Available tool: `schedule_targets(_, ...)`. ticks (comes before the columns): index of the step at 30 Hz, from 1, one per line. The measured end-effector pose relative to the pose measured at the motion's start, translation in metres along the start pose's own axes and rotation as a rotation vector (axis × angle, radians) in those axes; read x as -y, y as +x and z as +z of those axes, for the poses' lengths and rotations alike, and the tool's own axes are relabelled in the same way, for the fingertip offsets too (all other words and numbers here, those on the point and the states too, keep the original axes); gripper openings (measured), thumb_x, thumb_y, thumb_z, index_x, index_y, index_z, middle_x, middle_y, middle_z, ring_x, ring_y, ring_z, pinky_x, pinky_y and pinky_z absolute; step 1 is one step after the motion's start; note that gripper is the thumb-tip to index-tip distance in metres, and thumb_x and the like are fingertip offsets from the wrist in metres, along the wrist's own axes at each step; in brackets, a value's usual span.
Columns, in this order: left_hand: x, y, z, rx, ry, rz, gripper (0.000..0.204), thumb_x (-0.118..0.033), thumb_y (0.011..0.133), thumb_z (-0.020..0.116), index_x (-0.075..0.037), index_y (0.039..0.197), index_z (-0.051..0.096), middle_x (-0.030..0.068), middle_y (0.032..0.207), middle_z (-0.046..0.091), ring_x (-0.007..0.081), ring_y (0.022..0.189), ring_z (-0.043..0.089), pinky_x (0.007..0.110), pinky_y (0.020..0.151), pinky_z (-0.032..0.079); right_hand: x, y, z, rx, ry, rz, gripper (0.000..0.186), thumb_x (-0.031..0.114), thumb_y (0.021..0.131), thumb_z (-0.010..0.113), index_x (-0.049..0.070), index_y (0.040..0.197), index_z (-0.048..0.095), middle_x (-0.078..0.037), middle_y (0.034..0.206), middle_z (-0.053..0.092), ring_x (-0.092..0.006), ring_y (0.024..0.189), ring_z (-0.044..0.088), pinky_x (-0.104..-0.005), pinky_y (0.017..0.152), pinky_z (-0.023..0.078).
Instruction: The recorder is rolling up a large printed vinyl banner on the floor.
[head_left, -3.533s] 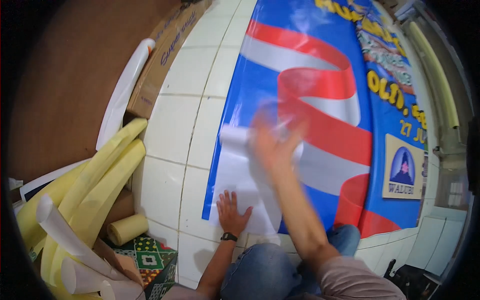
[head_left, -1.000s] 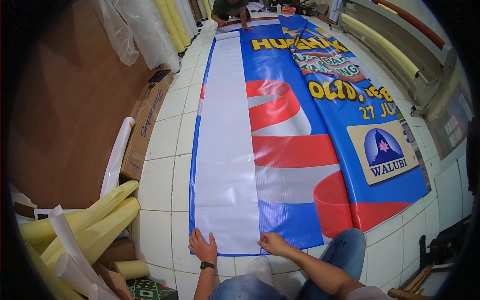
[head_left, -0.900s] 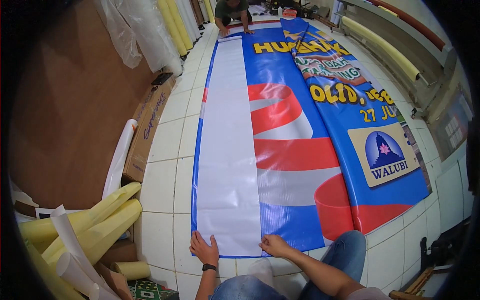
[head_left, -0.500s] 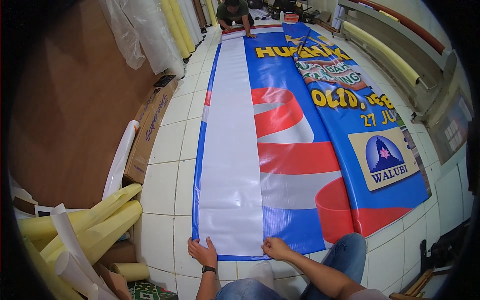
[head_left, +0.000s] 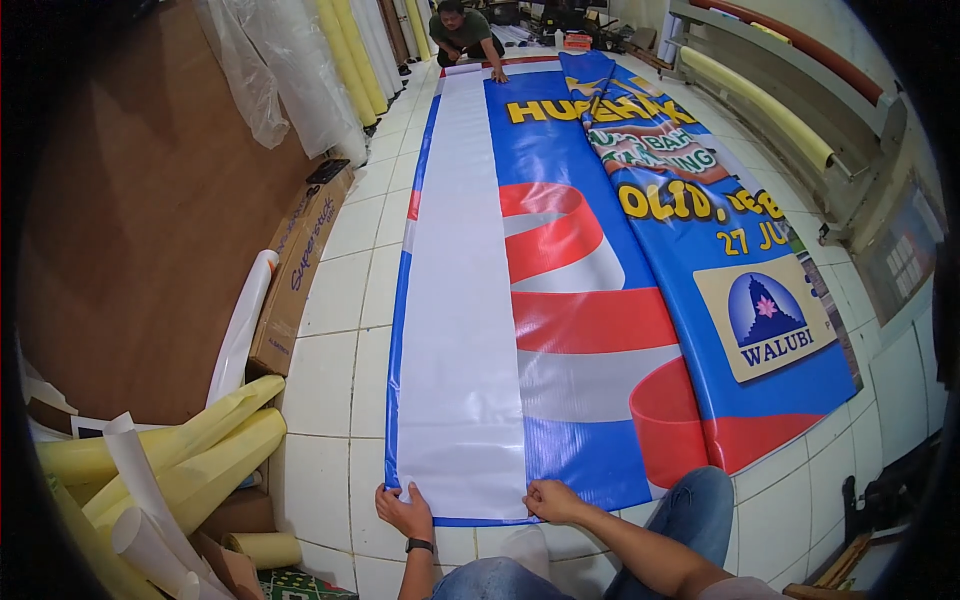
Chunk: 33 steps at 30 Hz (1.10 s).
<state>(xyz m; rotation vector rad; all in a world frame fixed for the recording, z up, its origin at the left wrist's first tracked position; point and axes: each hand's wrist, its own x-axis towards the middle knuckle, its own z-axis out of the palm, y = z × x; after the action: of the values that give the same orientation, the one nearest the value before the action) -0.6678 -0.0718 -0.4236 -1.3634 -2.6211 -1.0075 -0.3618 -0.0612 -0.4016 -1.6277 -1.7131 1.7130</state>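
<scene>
A long printed vinyl banner (head_left: pixel 585 460) in blue, red and white lies on the tiled floor, its left part folded over as a plain white strip (head_left: pixel 460 320). At the strip's near left corner, my left hand (head_left: pixel 405 512) touches the blue edge, its thumb spread from the fingers. My right hand (head_left: pixel 553 501) is closed in a pinch on the near right corner of the white strip. At the banner's far end crouches a co-worker (head_left: pixel 467 35), one hand (head_left: pixel 498 74) laid flat beside the strip.
A second fold of the banner (head_left: pixel 735 300) overlaps on the right. Left of it stand a long cardboard box (head_left: pixel 300 270), yellow rolls (head_left: pixel 190 450) and a brown board (head_left: pixel 150 220). A roller machine (head_left: pixel 780 100) lines the right wall. My bent knee (head_left: pixel 695 510) is beside the banner.
The co-worker's head has lifted slightly. My hands stay at the strip's near corners; the view has shifted slightly.
</scene>
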Motion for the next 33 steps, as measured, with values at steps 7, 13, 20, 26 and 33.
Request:
schedule_targets(7,-0.002,0.003,0.000,-0.021,-0.019,-0.053,0.021,-0.011,0.087,0.071,-0.002,0.090,0.053,0.0209,0.128,0.052,0.0393,0.126,0.045,0.053,0.110,0.031,-0.005,0.002,0.004,-0.065,-0.120,-0.087,0.029,0.027,0.092,0.062,-0.001,0.096,0.067,-0.016,0.085,0.073,-0.0329,0.080,0.071,-0.0435,0.073,0.055)
schedule_targets(13,0.005,0.002,0.001,-0.025,-0.063,-0.050,0.014,-0.006,0.088,0.067,-0.001,0.087,0.055,0.0202,0.126,0.055,0.0385,0.123,0.048,0.052,0.106,0.035,-0.003,0.002,0.002,-0.067,-0.150,-0.070,0.029,0.029,0.090,0.063,0.000,0.096,0.067,-0.017,0.085,0.072,-0.0343,0.082,0.070,-0.0446,0.074,0.054)
schedule_targets(20,0.019,0.000,-0.022,0.132,-0.048,0.092,0.012,-0.006,0.090,0.064,-0.002,0.088,0.054,0.0200,0.128,0.056,0.0378,0.123,0.048,0.051,0.105,0.034,-0.008,-0.001,0.005,-0.019,-0.160,-0.068,0.029,0.030,0.090,0.063,0.002,0.092,0.067,-0.016,0.081,0.072,-0.0324,0.077,0.070,-0.0441,0.071,0.054)
schedule_targets(26,0.016,-0.005,-0.022,0.073,-0.014,0.047,0.011,-0.008,0.092,0.062,-0.002,0.090,0.053,0.0182,0.126,0.056,0.0370,0.120,0.048,0.051,0.103,0.034,-0.003,-0.001,0.004,0.006,-0.163,-0.069,0.027,0.028,0.090,0.064,0.001,0.090,0.066,-0.013,0.074,0.071,-0.0285,0.069,0.071,-0.0422,0.066,0.054)
schedule_targets(33,0.019,-0.004,-0.026,0.034,-0.065,-0.052,0.014,-0.008,0.092,0.063,0.000,0.089,0.053,0.0164,0.103,0.056,0.0355,0.101,0.051,0.048,0.091,0.040,-0.003,-0.005,0.016,0.013,-0.212,-0.064,0.029,0.031,0.091,0.062,0.003,0.091,0.070,-0.018,0.087,0.073,-0.0364,0.086,0.070,-0.0467,0.076,0.054)
